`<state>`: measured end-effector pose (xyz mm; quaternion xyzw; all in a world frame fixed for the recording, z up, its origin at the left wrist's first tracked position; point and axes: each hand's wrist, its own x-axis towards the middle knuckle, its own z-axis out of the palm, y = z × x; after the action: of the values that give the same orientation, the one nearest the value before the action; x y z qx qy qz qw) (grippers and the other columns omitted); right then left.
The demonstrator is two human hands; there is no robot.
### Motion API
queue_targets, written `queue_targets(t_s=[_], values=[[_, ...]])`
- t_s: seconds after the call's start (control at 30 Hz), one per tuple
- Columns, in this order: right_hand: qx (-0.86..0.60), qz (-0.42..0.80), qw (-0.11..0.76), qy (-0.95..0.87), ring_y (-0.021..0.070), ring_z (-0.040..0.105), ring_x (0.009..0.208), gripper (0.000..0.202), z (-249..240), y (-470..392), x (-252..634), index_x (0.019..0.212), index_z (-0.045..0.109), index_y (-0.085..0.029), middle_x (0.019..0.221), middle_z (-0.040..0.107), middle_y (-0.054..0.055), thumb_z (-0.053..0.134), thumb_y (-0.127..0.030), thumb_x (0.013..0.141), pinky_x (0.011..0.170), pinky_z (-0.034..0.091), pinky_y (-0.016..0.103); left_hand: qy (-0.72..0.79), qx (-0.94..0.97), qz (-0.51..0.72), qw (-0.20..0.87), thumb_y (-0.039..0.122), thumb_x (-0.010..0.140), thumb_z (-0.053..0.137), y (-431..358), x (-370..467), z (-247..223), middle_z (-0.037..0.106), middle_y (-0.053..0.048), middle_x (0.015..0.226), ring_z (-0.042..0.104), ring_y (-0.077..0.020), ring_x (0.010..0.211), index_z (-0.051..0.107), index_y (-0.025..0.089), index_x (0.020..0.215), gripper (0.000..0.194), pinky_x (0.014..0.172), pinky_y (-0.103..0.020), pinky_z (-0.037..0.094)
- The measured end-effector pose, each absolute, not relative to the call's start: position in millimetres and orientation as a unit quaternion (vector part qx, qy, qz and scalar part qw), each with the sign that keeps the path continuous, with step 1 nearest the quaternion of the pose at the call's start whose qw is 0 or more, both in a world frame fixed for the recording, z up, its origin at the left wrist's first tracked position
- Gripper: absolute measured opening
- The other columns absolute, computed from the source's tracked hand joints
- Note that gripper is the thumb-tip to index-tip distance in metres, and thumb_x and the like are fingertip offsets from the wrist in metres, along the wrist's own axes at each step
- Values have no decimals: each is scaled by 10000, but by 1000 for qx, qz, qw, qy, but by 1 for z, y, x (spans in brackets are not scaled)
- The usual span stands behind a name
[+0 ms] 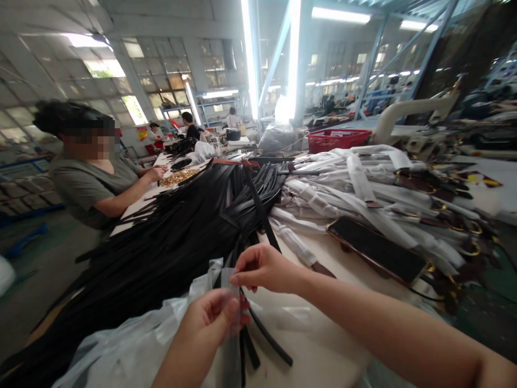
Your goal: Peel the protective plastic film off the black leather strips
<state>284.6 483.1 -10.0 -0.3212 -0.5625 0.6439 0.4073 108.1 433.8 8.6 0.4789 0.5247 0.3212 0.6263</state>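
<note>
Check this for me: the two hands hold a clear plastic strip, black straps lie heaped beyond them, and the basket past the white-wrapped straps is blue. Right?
Not quite: the basket past the white-wrapped straps is red, not blue, as the head view shows. The left hand and right hand do hold a clear plastic strip, with black straps heaped beyond them.

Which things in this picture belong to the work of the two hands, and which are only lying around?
Seemingly part of the work:
clear plastic strip, between left hand and right hand
heap of clear plastic
black straps
white-wrapped straps

Probably just lying about:
phone, to the right
red basket, farther back
</note>
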Motion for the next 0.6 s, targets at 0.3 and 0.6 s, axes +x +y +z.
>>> queue_targets(t_s=[0.3, 0.6], values=[[-501, 447, 353, -652, 139, 577, 571, 360, -6, 499, 314, 719, 641, -157, 602, 598, 1, 773, -492, 710, 516, 403, 227, 596, 560, 387, 427, 489, 653, 773, 442, 97, -3, 752, -42, 703, 652, -218, 707, 747, 164, 743, 338, 654, -265, 490], [-531, 521, 347, -570, 72, 404, 402, 421, -20, 534, 350, 600, 512, -173, 447, 445, -57, 811, -469, 621, 392, 282, 192, 545, 497, 421, 529, 431, 615, 764, 434, 115, 3, 730, -34, 614, 718, -238, 724, 476, 223, 673, 360, 659, -268, 488]])
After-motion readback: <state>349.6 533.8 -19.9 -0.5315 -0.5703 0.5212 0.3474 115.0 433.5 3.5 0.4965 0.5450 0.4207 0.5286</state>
